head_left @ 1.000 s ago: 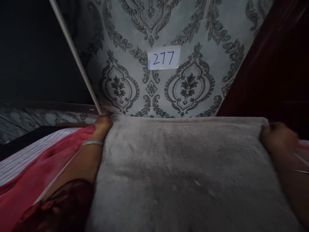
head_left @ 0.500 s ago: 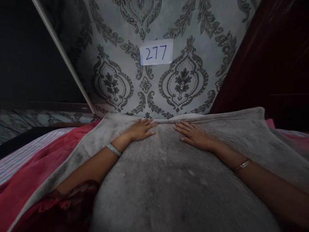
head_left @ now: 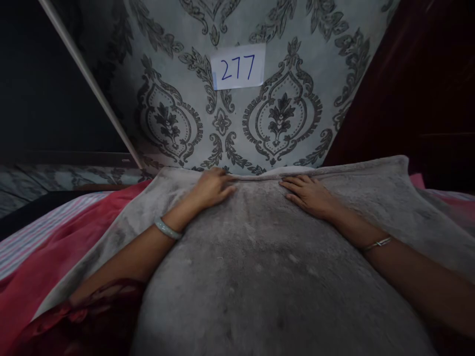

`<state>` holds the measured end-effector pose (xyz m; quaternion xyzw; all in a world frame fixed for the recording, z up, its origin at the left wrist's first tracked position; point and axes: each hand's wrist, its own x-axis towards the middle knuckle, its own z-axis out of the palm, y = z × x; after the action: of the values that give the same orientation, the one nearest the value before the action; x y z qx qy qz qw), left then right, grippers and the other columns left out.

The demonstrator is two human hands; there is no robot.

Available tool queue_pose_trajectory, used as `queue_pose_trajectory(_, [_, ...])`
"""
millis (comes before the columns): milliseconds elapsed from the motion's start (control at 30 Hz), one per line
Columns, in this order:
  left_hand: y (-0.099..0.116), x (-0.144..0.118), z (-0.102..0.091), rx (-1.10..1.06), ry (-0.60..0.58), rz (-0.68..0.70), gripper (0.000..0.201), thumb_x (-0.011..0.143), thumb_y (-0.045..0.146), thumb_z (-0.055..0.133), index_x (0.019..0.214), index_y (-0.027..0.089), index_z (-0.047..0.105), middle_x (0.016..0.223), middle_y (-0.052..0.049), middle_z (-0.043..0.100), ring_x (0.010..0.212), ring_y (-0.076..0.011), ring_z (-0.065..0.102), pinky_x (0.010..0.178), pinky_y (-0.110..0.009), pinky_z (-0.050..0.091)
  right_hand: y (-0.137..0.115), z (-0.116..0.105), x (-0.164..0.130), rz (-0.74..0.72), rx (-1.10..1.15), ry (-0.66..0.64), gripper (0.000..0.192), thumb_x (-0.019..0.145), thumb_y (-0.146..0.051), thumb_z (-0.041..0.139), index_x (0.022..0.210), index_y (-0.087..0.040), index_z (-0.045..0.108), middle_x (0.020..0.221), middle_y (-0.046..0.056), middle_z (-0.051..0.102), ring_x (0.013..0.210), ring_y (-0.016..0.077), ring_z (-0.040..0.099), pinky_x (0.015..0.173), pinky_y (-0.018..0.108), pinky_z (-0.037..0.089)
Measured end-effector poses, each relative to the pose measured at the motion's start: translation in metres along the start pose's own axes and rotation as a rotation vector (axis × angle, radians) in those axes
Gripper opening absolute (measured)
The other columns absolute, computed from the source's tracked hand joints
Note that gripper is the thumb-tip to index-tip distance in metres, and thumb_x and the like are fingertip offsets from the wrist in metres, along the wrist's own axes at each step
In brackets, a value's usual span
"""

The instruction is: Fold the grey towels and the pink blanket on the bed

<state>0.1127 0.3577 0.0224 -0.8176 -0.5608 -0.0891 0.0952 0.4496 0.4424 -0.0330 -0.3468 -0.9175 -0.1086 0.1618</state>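
Observation:
A grey plush blanket (head_left: 256, 257) spreads out in front of me, its far edge lying along the wall. On the left part of that far edge rests my left hand (head_left: 213, 189), its back raised and its thumb apart from the fingers; some fingertips are hidden. My right hand (head_left: 309, 197) lies palm down near the same edge, fingers extended and pointing left. A stretch of bare blanket separates the two hands. Each wrist wears a bangle.
Patterned wallpaper (head_left: 222, 148) rises behind the blanket, with a white paper marked 277 (head_left: 238, 66) on it. Dark red panelling (head_left: 415, 99) stands right, a dark panel (head_left: 55, 99) left. Red cloth (head_left: 79, 232) and striped fabric (head_left: 44, 225) show beneath the blanket's left side.
My hands have moved slightly apart along the blanket's far edge. My left hand has arched, with its fingers less spread than before. The view has shifted a little.

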Motion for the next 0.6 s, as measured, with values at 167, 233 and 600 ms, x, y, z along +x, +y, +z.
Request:
queue_pose_trajectory(167, [0.019, -0.001, 0.032, -0.093, -0.175, 0.230, 0.069, 0.101, 0.063, 0.030, 0.160, 0.027, 0.031, 0.166, -0.009, 0.031, 0.152, -0.0339, 0.024, 0.121, -0.054, 0.018, 0.001, 0.001, -0.001, -0.011, 0.024, 0.015, 0.058, 0.105, -0.052, 0.025, 0.148, -0.026, 0.053, 0.147, 0.010, 0.055, 0.127, 0.0339, 0.048, 0.097, 0.053, 0.044])
queue_pose_trajectory(233, [0.018, -0.004, 0.039, -0.091, -0.178, 0.218, 0.071, 0.101, 0.065, 0.027, 0.161, 0.026, 0.027, 0.167, -0.010, 0.027, 0.154, -0.0335, 0.021, 0.122, -0.054, 0.016, 0.000, 0.001, -0.001, -0.004, 0.031, 0.005, 0.058, 0.105, -0.052, 0.025, 0.149, -0.026, 0.052, 0.147, 0.010, 0.055, 0.128, 0.0334, 0.048, 0.098, 0.052, 0.044])
queue_pose_trajectory(600, [0.013, -0.010, 0.022, -0.038, -0.255, 0.120, 0.066, 0.100, 0.055, 0.037, 0.159, 0.025, 0.032, 0.167, -0.012, 0.027, 0.153, -0.0319, 0.025, 0.122, -0.054, 0.017, -0.054, -0.029, -0.004, 0.236, 0.219, -0.409, 0.063, 0.105, -0.051, 0.029, 0.163, -0.026, 0.025, 0.168, 0.006, 0.018, 0.154, 0.0316, 0.017, 0.122, 0.053, 0.021])
